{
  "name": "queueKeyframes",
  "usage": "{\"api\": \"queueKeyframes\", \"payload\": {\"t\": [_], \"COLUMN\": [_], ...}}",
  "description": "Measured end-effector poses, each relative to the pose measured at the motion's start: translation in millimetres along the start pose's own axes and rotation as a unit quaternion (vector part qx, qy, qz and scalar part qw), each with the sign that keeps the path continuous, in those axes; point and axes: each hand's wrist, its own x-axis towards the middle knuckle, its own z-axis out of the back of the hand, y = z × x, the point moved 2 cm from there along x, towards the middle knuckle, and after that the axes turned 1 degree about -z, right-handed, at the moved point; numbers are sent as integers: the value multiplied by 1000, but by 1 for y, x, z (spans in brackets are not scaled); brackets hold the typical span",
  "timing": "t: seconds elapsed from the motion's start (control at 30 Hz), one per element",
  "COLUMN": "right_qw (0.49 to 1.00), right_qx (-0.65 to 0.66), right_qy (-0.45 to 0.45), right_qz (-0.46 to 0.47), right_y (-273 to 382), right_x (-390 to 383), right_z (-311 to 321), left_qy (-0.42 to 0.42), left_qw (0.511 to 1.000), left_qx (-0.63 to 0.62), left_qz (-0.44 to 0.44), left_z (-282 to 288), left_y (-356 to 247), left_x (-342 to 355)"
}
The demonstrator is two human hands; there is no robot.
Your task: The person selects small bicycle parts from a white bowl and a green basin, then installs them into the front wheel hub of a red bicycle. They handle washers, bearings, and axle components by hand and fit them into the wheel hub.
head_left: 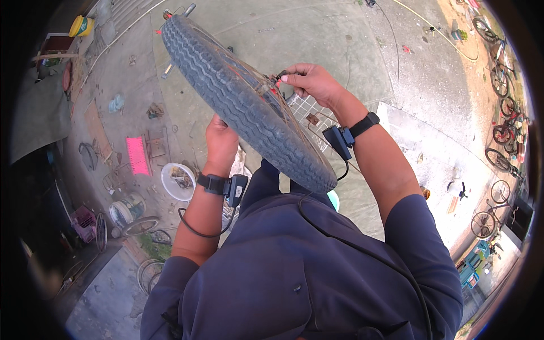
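A bicycle wheel (249, 107) with a worn grey tyre rises in front of my body, slanting from upper left to lower right. My right hand (314, 85) is closed at the wheel's right side near the hub. Thumb and fingers pinch a small dark part there, with a bit of red beside it; its kind is unclear. On the other side, my left hand (221, 140) is up against the tyre, and the tyre hides most of its fingers. Just beyond my right wrist, a white wire basket (309, 109) shows low behind the spokes.
A white bucket (178, 181) and a pink slatted seat (137, 156) are on the concrete at left. Farther left are a tipped bucket (126, 209) and a purple crate (84, 222). Several bicycles (500, 79) line the right edge. A hose (453, 42) crosses the far ground.
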Motion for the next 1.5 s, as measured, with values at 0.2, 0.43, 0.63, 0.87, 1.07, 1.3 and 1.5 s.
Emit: {"api": "queueKeyframes", "payload": {"t": [0.2,0.43,0.63,0.87,1.07,1.3,1.5], "right_qw": [1000,1000,998,993,994,986,955], "right_qx": [-5,3,51,120,96,134,267], "right_qy": [9,20,20,-13,-58,-96,-58], "right_qz": [5,-1,3,-11,16,34,115], "right_y": [2,1,-3,-2,-8,-20,-11], "right_x": [3,4,4,-21,-78,-164,-224], "right_z": [1,4,8,34,58,61,30], "left_qy": [1,-38,-25,-35,-39,1,88], "left_qw": [997,990,990,988,982,981,973], "left_qx": [70,134,136,152,185,193,213], "left_qz": [-34,-29,-31,6,19,23,-26], "left_z": [-12,-19,-10,7,14,7,-27], "left_y": [-14,-23,-16,-14,-28,-50,-84], "left_x": [-6,-9,-7,-10,-38,-82,-111]}}
